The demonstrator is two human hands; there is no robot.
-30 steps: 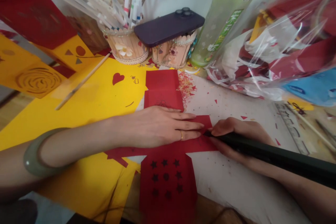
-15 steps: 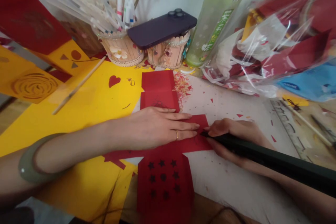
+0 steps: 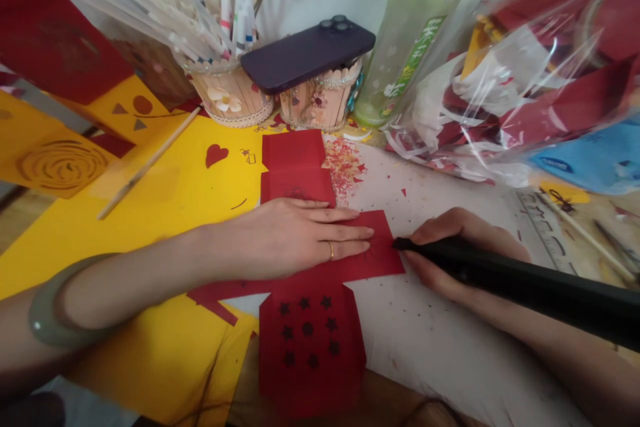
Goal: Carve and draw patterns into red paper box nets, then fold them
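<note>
A cross-shaped piece of red card (image 3: 310,383) lies flat over yellow and whitish sheets. Dark stars surround a round mark on its near panel. My left hand (image 3: 300,237), with a ring and a bangle, rests palm down on the card's middle, fingers stretched towards the right-hand panel. In my right hand (image 3: 463,240) is a long black pen-like tool (image 3: 510,280), gripped between thumb and fingers. Its tip sits at the right edge of that panel; contact with the card cannot be made out. Faint lines show beside my left fingertips.
Red and yellow shavings (image 3: 345,163) lie beyond my hands. Behind stand craft-stick pots (image 3: 227,103), a dark phone (image 3: 310,57) on top of one, and a green bottle (image 3: 405,47). A clear bag of scraps (image 3: 525,87) is at right; a wooden stick (image 3: 150,163) lies left.
The red card has shifted slightly left and turned a little, with my left hand on it. The black tool's tip has moved from over the panel to its right edge.
</note>
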